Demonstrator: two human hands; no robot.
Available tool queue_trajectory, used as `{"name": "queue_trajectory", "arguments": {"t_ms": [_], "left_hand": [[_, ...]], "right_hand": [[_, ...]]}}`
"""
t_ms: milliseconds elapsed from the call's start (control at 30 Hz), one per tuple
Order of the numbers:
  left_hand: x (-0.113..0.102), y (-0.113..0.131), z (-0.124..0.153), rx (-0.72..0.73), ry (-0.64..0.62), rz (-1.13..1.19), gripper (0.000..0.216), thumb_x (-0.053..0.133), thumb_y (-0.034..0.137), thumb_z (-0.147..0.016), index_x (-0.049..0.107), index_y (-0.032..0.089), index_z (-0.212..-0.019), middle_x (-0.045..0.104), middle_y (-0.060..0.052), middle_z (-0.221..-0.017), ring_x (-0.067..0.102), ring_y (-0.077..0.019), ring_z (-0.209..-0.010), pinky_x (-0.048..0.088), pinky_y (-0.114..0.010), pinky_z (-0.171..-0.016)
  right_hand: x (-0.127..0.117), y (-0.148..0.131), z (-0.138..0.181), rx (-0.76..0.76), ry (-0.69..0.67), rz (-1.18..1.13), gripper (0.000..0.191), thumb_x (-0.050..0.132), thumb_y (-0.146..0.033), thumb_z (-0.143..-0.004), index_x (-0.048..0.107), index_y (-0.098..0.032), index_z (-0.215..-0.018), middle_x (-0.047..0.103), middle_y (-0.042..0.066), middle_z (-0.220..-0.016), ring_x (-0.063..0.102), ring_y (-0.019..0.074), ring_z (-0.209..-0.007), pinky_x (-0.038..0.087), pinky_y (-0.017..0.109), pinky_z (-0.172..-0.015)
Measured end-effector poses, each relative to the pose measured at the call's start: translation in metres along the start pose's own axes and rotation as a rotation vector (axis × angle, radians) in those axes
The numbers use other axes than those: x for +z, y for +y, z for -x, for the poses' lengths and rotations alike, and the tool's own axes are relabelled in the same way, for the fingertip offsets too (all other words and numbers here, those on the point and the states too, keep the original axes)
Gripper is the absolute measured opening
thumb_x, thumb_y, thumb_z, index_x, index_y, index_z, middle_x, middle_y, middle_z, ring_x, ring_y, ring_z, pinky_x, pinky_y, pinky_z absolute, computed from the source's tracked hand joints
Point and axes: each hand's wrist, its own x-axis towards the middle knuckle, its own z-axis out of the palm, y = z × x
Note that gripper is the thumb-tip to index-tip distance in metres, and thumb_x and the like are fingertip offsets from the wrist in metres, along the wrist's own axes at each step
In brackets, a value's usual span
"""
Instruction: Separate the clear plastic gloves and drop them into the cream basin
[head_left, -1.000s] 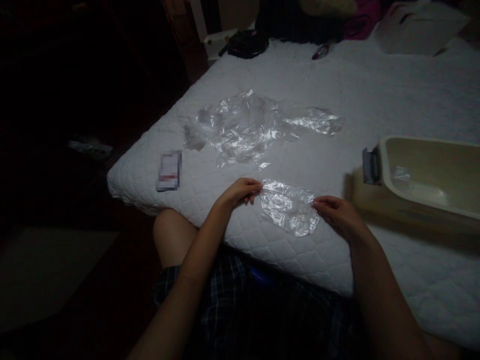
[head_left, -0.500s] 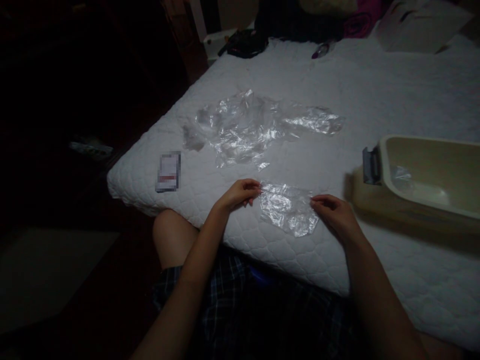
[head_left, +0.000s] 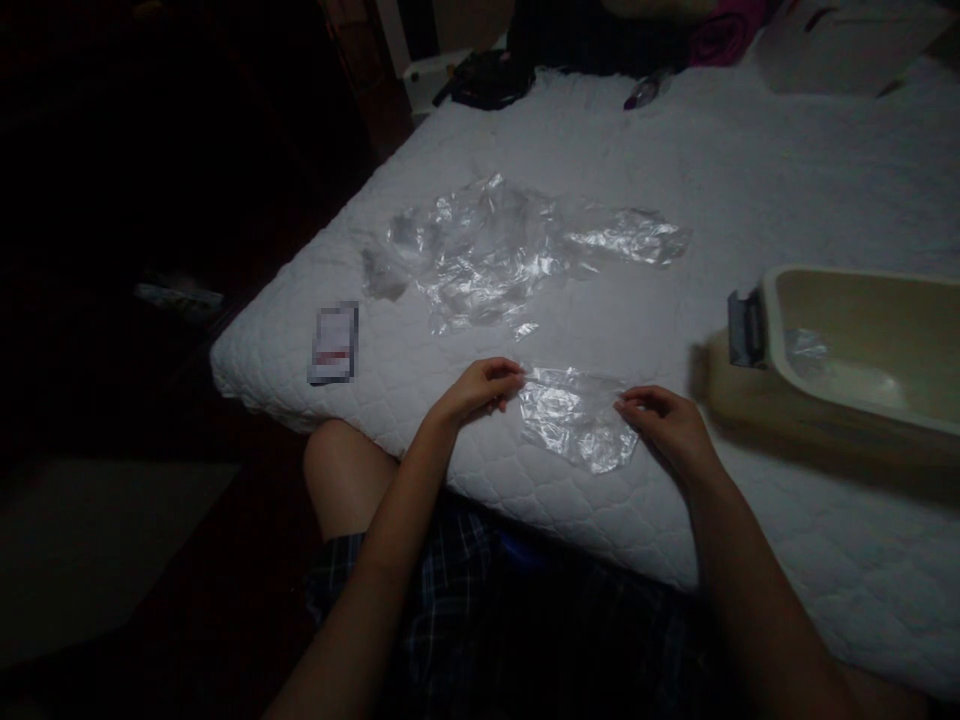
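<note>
A crinkled clear plastic bag lies spread on the white quilted bed right in front of me. My left hand pinches its upper left corner between thumb and fingers. At the upper right edge, my right hand has its fingertips closed on the plastic. The bag's top edge runs fairly straight between the two hands, while its lower part rests loosely on the bed. Beyond it lies a heap of more clear plastic bags, apart from both hands.
To the right stands a cream plastic bin with a grey latch and some clear plastic inside. A pixelated flat rectangular object lies left on the quilted bed. A black bag and a white box sit at the back.
My right hand has shifted slightly left along the bag's upper edge, and that edge looks straighter. My left hand stays in place. The view has tilted a little.
</note>
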Motion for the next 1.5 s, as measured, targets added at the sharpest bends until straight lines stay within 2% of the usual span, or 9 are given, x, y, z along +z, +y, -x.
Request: {"name": "queue_trajectory", "arguments": {"t_ms": [300, 467, 567, 667, 800, 933, 1167, 1400, 1500], "left_hand": [[0.01, -0.006, -0.001, 0.113, 0.087, -0.032, 0.033, 0.073, 0.029, -0.062, 0.057, 0.012, -0.085, 0.06, -0.001, -0.078, 0.048, -0.0033, -0.05, 0.039, -0.016, -0.044], [0.012, -0.007, 0.001, 0.181, 0.102, -0.128, 0.023, 0.067, 0.024, -0.067, 0.057, 0.012, -0.085, 0.057, 0.001, -0.069, 0.047, -0.0036, -0.048, 0.037, -0.016, -0.044], [0.012, -0.008, 0.003, 0.217, 0.118, -0.178, 0.019, 0.064, 0.02, -0.068, 0.059, 0.012, -0.085, 0.056, 0.001, -0.07, 0.047, -0.0037, -0.049, 0.036, -0.016, -0.046], [0.013, -0.01, 0.003, 0.249, 0.127, -0.178, 0.017, 0.061, 0.019, -0.069, 0.06, 0.013, -0.085, 0.057, 0.0, -0.075, 0.048, -0.004, -0.052, 0.037, -0.016, -0.048], [0.011, -0.012, 0.001, 0.339, 0.115, -0.196, 0.014, 0.057, 0.015, -0.07, 0.062, 0.014, -0.083, 0.059, -0.002, -0.087, 0.051, -0.0051, -0.059, 0.039, -0.017, -0.051], [0.009, -0.013, 0.0, 0.417, 0.123, -0.254, 0.013, 0.054, 0.007, -0.068, 0.063, 0.014, -0.074, 0.06, -0.004, -0.092, 0.056, -0.0099, -0.079, 0.042, -0.019, -0.063], [0.009, -0.012, 0.001, 0.43, 0.082, -0.237, 0.007, 0.058, 0.01, -0.068, 0.063, 0.014, -0.069, 0.061, -0.005, -0.091, 0.056, -0.0107, -0.08, 0.042, -0.021, -0.066], [0.009, -0.009, 0.001, 0.43, 0.063, -0.191, 0.008, 0.056, 0.007, -0.067, 0.061, 0.014, -0.07, 0.061, -0.004, -0.086, 0.056, -0.0109, -0.079, 0.042, -0.023, -0.071], [0.009, -0.01, 0.0, 0.424, 0.056, -0.175, 0.009, 0.056, 0.006, -0.066, 0.06, 0.013, -0.07, 0.061, -0.003, -0.086, 0.056, -0.0105, -0.079, 0.042, -0.022, -0.07]], "right_hand": [[-0.001, -0.002, 0.001, -0.001, 0.028, -0.048, 0.029, 0.07, -0.044, -0.064, 0.062, -0.019, -0.075, 0.061, 0.003, -0.069, 0.051, 0.0121, -0.056, 0.04, 0.024, -0.049], [0.0, -0.006, 0.005, 0.02, 0.02, -0.117, 0.028, 0.071, -0.043, -0.064, 0.061, -0.021, -0.078, 0.058, 0.001, -0.064, 0.051, 0.0116, -0.053, 0.04, 0.023, -0.045], [0.001, -0.007, 0.007, 0.0, 0.044, -0.17, 0.032, 0.071, -0.042, -0.064, 0.062, -0.023, -0.087, 0.061, 0.002, -0.072, 0.055, 0.0137, -0.058, 0.047, 0.026, -0.05], [0.0, -0.003, 0.007, -0.04, 0.032, -0.151, 0.032, 0.07, -0.04, -0.066, 0.064, -0.024, -0.093, 0.063, 0.003, -0.078, 0.058, 0.0153, -0.063, 0.049, 0.028, -0.055], [-0.003, 0.003, 0.005, -0.169, 0.015, -0.072, 0.016, 0.066, -0.034, -0.07, 0.066, -0.023, -0.081, 0.063, 0.003, -0.082, 0.059, 0.0176, -0.074, 0.049, 0.032, -0.068], [-0.004, 0.0, 0.006, -0.285, 0.01, -0.058, 0.005, 0.063, -0.027, -0.071, 0.066, -0.024, -0.074, 0.063, 0.004, -0.087, 0.059, 0.0198, -0.086, 0.047, 0.037, -0.08], [-0.006, -0.002, 0.007, -0.37, -0.016, -0.068, 0.009, 0.056, -0.023, -0.072, 0.065, -0.024, -0.073, 0.061, 0.005, -0.094, 0.057, 0.0221, -0.09, 0.048, 0.037, -0.073], [-0.006, 0.003, 0.01, -0.301, -0.075, -0.095, 0.042, 0.055, -0.029, -0.075, 0.051, -0.027, -0.116, 0.057, 0.006, -0.111, 0.057, 0.0185, -0.079, 0.046, 0.031, -0.065], [-0.006, 0.001, 0.011, -0.342, -0.048, -0.07, 0.042, 0.055, -0.032, -0.076, 0.049, -0.027, -0.118, 0.054, 0.007, -0.115, 0.056, 0.0195, -0.084, 0.047, 0.032, -0.068]]}}
